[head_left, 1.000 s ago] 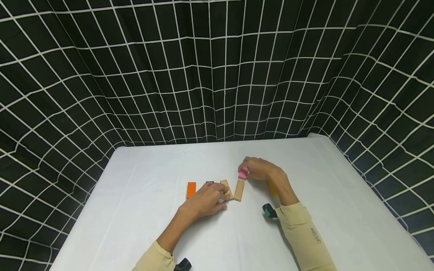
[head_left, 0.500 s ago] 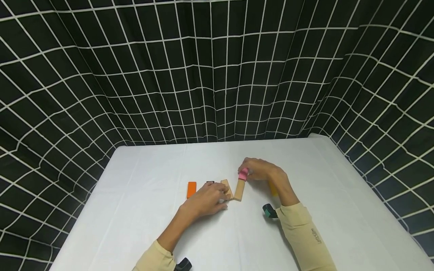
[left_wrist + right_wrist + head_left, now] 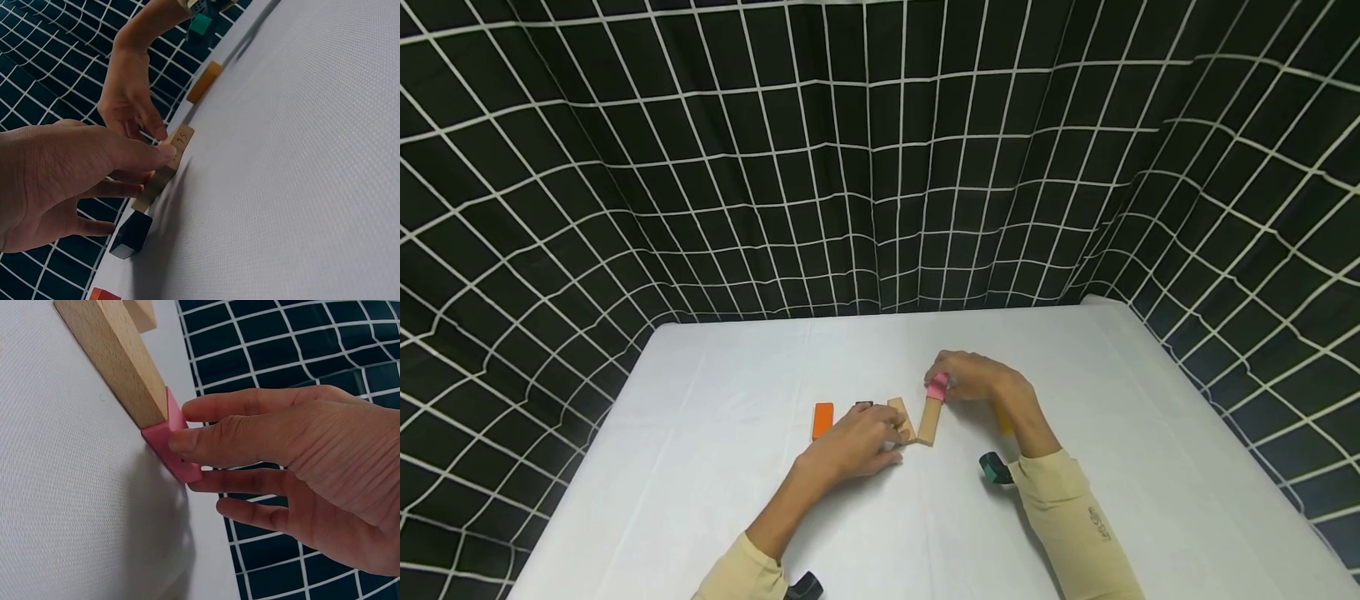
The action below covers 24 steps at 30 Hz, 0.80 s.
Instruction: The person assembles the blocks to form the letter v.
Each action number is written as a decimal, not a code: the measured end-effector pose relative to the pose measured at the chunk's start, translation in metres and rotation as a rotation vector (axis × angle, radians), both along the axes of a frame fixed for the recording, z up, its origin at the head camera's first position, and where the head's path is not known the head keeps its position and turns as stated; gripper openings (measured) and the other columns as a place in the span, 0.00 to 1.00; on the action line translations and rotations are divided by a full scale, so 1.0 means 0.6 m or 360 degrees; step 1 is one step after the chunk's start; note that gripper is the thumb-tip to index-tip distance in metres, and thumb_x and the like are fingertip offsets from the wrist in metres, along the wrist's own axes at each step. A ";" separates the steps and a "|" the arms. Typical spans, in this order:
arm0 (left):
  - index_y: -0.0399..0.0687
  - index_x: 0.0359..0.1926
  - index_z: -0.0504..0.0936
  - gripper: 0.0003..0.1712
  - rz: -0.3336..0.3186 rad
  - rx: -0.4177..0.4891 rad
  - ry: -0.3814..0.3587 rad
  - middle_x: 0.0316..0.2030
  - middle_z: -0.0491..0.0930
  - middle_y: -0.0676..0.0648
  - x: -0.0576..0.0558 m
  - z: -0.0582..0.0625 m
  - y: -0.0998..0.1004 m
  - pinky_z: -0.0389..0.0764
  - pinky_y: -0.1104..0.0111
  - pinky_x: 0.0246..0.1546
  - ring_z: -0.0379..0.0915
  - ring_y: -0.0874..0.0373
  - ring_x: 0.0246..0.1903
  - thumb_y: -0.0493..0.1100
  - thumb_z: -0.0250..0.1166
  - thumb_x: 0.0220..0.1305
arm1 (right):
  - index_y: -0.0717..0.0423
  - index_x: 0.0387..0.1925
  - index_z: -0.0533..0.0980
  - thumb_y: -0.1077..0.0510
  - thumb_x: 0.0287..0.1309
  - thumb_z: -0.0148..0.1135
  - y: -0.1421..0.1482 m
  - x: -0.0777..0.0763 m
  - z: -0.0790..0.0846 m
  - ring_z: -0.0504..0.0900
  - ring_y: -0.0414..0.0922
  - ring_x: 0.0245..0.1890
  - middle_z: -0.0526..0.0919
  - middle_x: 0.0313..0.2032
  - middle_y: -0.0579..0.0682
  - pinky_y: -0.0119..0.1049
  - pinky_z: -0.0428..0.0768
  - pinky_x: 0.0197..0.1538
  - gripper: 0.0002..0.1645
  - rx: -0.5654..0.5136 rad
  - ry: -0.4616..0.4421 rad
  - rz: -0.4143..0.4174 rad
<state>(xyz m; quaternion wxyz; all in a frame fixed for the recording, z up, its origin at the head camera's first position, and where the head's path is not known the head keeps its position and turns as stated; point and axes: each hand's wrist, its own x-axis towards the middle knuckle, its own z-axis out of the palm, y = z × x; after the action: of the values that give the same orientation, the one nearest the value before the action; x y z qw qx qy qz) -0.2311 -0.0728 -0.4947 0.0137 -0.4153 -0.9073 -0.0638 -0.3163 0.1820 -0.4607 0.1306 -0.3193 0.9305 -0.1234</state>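
Two plain wooden blocks meet at their near ends in a V on the white table. My left hand (image 3: pixel 853 442) pinches the left wooden block (image 3: pixel 897 406), thumb on its near side and fingers behind it. In the left wrist view, the wooden piece under the thumb bears a printed number (image 3: pixel 182 135). Between thumb and fingers my right hand (image 3: pixel 973 375) grips a pink block (image 3: pixel 937 387). In the right wrist view, the pink block (image 3: pixel 175 447) sits flush against the far end of the right wooden block (image 3: pixel 119 359).
A black block (image 3: pixel 131 235) stands beside the left fingers, mostly hidden in the head view. Left of it lies an orange block (image 3: pixel 823 421). A yellow block (image 3: pixel 1004 419) lies partly under the right wrist. Dark grid-patterned curtain (image 3: pixel 872 167) hangs behind the table (image 3: pixel 737 367).
My right hand has drawn the pink block slightly nearer, and its edge now meets the right wooden block's end. The left hand has stayed in place.
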 end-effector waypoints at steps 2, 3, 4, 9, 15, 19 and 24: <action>0.56 0.53 0.91 0.16 0.0002 0.0003 -0.0006 0.59 0.84 0.52 0.000 0.000 0.001 0.76 0.52 0.71 0.78 0.58 0.63 0.54 0.71 0.69 | 0.51 0.54 0.86 0.68 0.59 0.71 0.000 0.000 0.001 0.84 0.54 0.59 0.86 0.56 0.54 0.53 0.82 0.66 0.21 0.0000 0.0001 -0.0001; 0.56 0.53 0.91 0.16 0.0003 0.0004 -0.0005 0.59 0.84 0.52 0.000 0.000 0.001 0.76 0.52 0.71 0.78 0.57 0.63 0.54 0.71 0.69 | 0.51 0.54 0.86 0.68 0.59 0.71 0.000 0.000 0.001 0.85 0.54 0.59 0.86 0.56 0.54 0.52 0.83 0.66 0.22 -0.0001 0.0006 0.0001; 0.56 0.53 0.91 0.16 0.0004 0.0002 -0.0002 0.59 0.85 0.52 0.000 0.000 0.001 0.76 0.52 0.71 0.78 0.58 0.63 0.54 0.71 0.69 | 0.51 0.54 0.86 0.68 0.59 0.71 0.000 0.000 0.001 0.85 0.54 0.58 0.86 0.56 0.54 0.52 0.83 0.66 0.22 0.0000 0.0016 0.0003; 0.57 0.53 0.91 0.16 0.0011 -0.0004 0.0002 0.59 0.85 0.53 0.002 -0.001 0.001 0.76 0.52 0.71 0.78 0.58 0.62 0.55 0.71 0.69 | 0.53 0.56 0.85 0.69 0.58 0.71 0.001 0.003 0.000 0.85 0.53 0.58 0.86 0.55 0.54 0.53 0.83 0.66 0.24 -0.0029 0.0008 -0.0003; 0.57 0.53 0.91 0.16 0.0018 -0.0009 -0.0002 0.60 0.84 0.53 0.006 -0.002 -0.001 0.77 0.51 0.70 0.78 0.57 0.63 0.55 0.71 0.68 | 0.53 0.59 0.84 0.67 0.59 0.72 0.000 0.004 0.000 0.84 0.54 0.58 0.85 0.56 0.55 0.54 0.82 0.66 0.25 -0.0043 -0.0021 -0.0022; 0.57 0.54 0.91 0.17 0.0020 0.0000 0.0009 0.60 0.84 0.53 0.004 0.000 -0.002 0.77 0.51 0.70 0.78 0.57 0.63 0.54 0.71 0.68 | 0.53 0.60 0.83 0.66 0.58 0.73 0.002 0.002 0.001 0.83 0.55 0.61 0.85 0.57 0.55 0.54 0.82 0.67 0.26 -0.0036 -0.0006 -0.0027; 0.56 0.53 0.91 0.17 0.0007 0.0026 -0.0002 0.58 0.85 0.53 0.002 0.000 0.002 0.77 0.52 0.70 0.78 0.58 0.62 0.54 0.71 0.68 | 0.53 0.61 0.83 0.66 0.57 0.74 0.009 0.000 0.003 0.83 0.55 0.61 0.85 0.57 0.55 0.53 0.82 0.67 0.28 -0.0019 0.0003 -0.0018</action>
<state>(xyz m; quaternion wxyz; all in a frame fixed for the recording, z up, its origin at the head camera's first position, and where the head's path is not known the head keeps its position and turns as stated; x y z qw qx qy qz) -0.2296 -0.0719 -0.4948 0.0166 -0.4131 -0.9077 -0.0714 -0.3165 0.1877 -0.4591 0.1270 -0.3149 0.9317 -0.1294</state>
